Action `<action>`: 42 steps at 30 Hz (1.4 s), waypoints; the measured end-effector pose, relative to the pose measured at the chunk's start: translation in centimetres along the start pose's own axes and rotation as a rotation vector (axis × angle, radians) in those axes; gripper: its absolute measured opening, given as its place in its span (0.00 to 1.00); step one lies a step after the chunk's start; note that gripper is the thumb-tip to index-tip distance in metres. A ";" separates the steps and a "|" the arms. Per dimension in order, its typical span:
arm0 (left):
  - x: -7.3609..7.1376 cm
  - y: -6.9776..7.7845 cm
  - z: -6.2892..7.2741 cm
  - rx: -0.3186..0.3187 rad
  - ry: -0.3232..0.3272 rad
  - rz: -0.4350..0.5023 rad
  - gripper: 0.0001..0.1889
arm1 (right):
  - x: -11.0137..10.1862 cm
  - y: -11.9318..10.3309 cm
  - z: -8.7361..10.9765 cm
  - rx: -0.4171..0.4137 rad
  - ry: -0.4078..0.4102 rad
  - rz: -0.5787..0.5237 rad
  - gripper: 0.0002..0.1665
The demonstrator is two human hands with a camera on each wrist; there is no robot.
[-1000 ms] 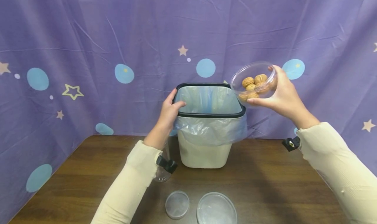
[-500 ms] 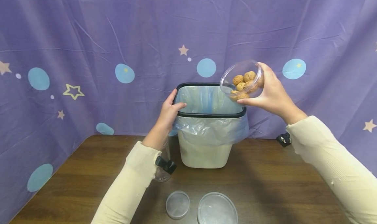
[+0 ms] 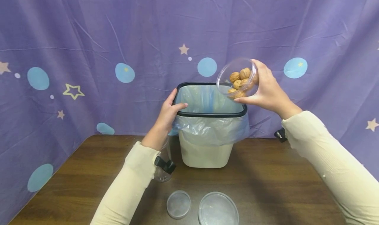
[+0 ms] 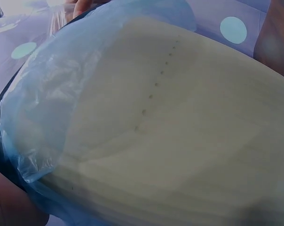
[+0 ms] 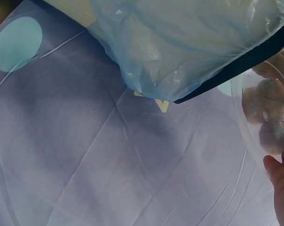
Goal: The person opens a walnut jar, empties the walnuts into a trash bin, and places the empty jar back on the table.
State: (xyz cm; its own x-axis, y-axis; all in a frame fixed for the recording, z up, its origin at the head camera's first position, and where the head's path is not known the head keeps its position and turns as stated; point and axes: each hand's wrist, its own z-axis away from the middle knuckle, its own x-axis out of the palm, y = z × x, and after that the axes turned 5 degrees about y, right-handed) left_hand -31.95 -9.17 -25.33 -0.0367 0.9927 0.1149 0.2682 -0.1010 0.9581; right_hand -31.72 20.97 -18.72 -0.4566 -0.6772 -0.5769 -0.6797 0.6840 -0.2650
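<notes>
A cream trash bin (image 3: 205, 156) with a black rim stands upright on the table, lined with a translucent blue bag (image 3: 213, 131) folded over its outside. My left hand (image 3: 166, 116) grips the rim at the left, thumb over the inner side and fingers along the outside. My right hand (image 3: 270, 95) holds a round clear plastic container (image 3: 219, 76) by its side, thumb low and fingers behind. The container leans with its mouth toward the left, above the bin's right rim. Several walnuts (image 3: 244, 73) sit inside it. In the right wrist view the walnuts (image 5: 273, 110) show through the clear base.
A small round lid (image 3: 178, 204) and a larger one (image 3: 218, 209) lie on the wooden table (image 3: 266, 175) in front of the bin. Behind my left wrist stands a clear plastic jar (image 3: 162, 177), partly hidden. A purple curtain (image 3: 148, 37) hangs behind the table.
My right hand has carried the container of walnuts leftward and slightly up, over the bin's right part, and its tilt has grown. The left hand stays on the rim.
</notes>
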 end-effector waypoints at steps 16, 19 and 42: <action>-0.4 -0.7 -0.1 0.044 0.010 0.024 0.39 | 1.2 1.3 -1.2 -0.286 -0.022 0.036 0.70; -0.3 -0.8 -0.1 0.054 0.026 0.033 0.38 | 1.3 1.4 -1.3 -0.319 -0.027 0.050 0.71; -0.2 -1.0 0.1 0.081 0.038 0.062 0.38 | 2.4 1.0 -1.5 -0.514 -0.041 0.143 0.72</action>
State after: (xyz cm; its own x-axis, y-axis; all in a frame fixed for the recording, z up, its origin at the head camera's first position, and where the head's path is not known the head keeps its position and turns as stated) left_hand -32.12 -9.30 -26.32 -0.0539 0.9813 0.1847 0.3479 -0.1549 0.9247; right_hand -34.39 19.61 -19.19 -0.5496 -0.5688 -0.6119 -0.8104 0.5410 0.2250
